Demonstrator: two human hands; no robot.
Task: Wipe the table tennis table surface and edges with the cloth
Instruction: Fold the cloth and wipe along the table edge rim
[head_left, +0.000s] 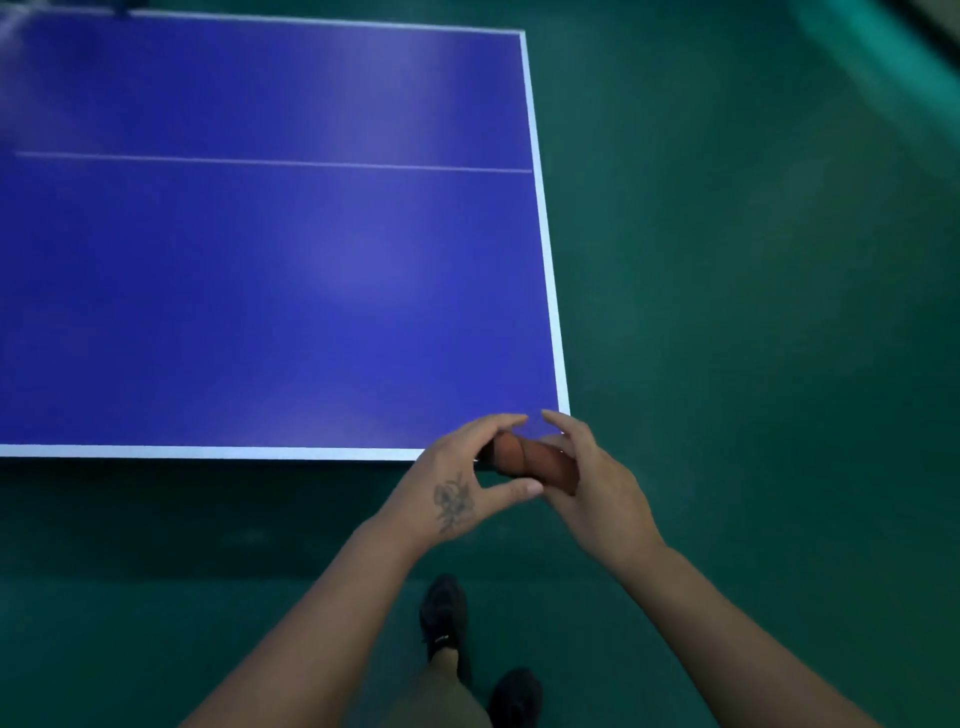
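Brown cloth (524, 460), both hands' grip, table (260, 286) corner

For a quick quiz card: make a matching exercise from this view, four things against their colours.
Things:
1. cloth
2. table tennis table surface
3. floor
4. shoes

Colours:
a. green
b. black
c. orange-brown
d. blue

Pairs: 1-c, 2-d, 3-a, 4-b. The left hand and right hand both hold the bunched cloth over the table's near right corner.
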